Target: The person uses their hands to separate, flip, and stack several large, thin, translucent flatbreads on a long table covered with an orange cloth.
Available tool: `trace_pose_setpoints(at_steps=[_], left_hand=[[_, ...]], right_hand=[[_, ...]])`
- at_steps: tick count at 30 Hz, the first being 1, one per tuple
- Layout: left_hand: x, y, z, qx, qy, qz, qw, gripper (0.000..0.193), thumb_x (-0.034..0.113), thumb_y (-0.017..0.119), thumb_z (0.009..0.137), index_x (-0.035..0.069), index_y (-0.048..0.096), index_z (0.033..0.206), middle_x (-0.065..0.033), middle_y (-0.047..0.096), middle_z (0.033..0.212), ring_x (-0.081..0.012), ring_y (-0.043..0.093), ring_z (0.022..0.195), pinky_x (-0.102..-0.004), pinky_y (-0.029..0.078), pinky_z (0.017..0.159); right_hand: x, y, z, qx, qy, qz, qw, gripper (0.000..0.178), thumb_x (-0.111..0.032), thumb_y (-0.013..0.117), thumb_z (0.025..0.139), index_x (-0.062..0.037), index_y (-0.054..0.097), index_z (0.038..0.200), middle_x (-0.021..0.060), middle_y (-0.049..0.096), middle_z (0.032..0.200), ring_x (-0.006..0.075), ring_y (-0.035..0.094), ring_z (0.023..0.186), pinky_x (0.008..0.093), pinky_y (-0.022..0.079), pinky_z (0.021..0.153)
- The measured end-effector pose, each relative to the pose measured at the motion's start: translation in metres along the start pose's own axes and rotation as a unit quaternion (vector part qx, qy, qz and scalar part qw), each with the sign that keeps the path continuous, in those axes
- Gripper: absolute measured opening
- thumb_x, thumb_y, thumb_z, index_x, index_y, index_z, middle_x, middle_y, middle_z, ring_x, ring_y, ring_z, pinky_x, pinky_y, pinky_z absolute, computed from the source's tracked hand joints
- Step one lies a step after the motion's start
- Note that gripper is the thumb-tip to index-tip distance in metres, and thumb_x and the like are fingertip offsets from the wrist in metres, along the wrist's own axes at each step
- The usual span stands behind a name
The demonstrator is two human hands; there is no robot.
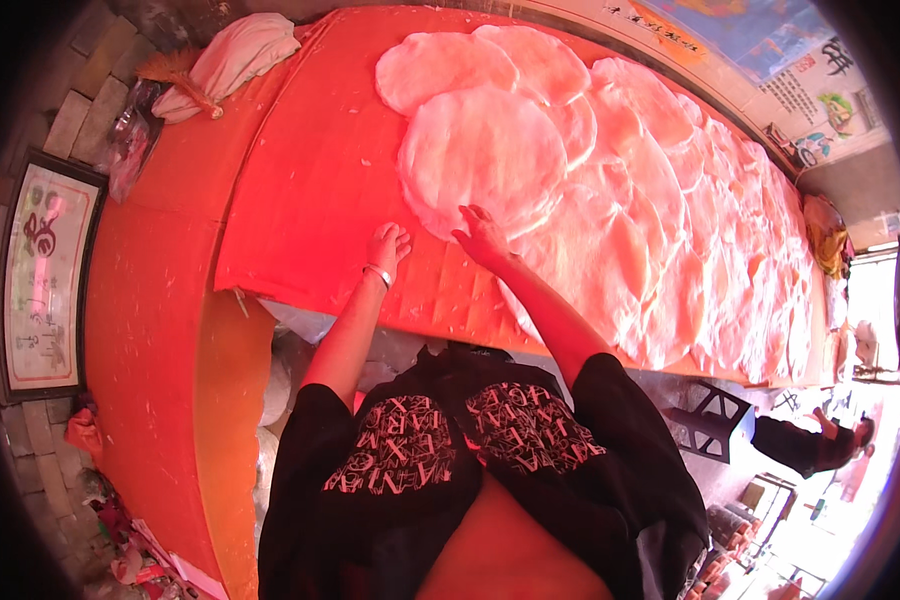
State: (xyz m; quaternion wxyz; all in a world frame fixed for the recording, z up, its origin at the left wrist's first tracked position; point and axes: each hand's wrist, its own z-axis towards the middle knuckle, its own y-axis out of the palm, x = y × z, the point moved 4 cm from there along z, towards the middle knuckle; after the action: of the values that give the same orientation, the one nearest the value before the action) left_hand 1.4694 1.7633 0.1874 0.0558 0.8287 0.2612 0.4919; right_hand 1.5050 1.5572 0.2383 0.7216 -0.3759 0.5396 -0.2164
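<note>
1. Head view: the near disc, thin, pale and round, lies flat toward the middle of the worktop, its lower edge facing the worktop's front.
2. Other discs overlap one another across the worktop's right half; bare red shows on its left.
3. Both hands look released. The left hand, loosely curled and empty, is over the bare red near the worktop's front. The right hand has its fingers apart at the near disc's lower edge; whether it touches, I cannot tell.
4. The near disc looks light, soft and limp, likely easy to stretch or tear. Two well-spread holds on its rim, with flat fingers, should suit it better than one pinch.
5. Hard to make out: the right hand's palm side, the layers under the near disc, and the edges of single discs toward the worktop's right end, where they crowd together. Glare washes out the area beyond that end; the lens rim cuts off the corners.
</note>
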Motion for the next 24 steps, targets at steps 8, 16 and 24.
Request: trace_pose_setpoints(at_steps=[8,16,24], left_hand=[[-0.002,0.025,0.056,0.069,-0.112,0.031,0.991,0.011,0.024,0.053,0.083,0.013,0.052,0.087,0.0032,0.051,0.064,-0.0048,0.045,0.048,-0.0173,0.036,0.039],[0.034,0.088,0.041,-0.184,-0.047,-0.075,0.979,0.006,0.016,0.052,0.083,0.01,0.054,0.082,-0.0006,0.056,0.08,-0.0108,0.052,0.071,-0.0264,0.045,0.062],[0.068,0.11,0.017,-0.282,-0.016,-0.163,0.945,0.009,0.01,0.051,0.082,0.01,0.051,0.091,0.0014,0.053,0.074,-0.0104,0.053,0.07,-0.0272,0.047,0.064]], right_hand=[[-0.003,0.027,0.07,-0.049,0.003,-0.104,0.993,0.073,-0.048,0.057,0.072,-0.0056,0.034,0.127,0.0157,0.028,0.134,0.0344,0.024,0.124,0.0496,0.019,0.1],[0.016,0.013,0.081,-0.03,0.047,0.185,0.981,0.076,-0.043,0.065,0.069,-0.0035,0.035,0.127,0.0202,0.036,0.126,0.0333,0.034,0.119,0.0401,0.032,0.094],[-0.003,-0.059,0.082,-0.006,0.108,0.254,0.961,0.047,-0.023,0.059,0.079,-0.0011,0.045,0.118,0.0186,0.054,0.106,0.0273,0.053,0.099,0.0323,0.043,0.082]])
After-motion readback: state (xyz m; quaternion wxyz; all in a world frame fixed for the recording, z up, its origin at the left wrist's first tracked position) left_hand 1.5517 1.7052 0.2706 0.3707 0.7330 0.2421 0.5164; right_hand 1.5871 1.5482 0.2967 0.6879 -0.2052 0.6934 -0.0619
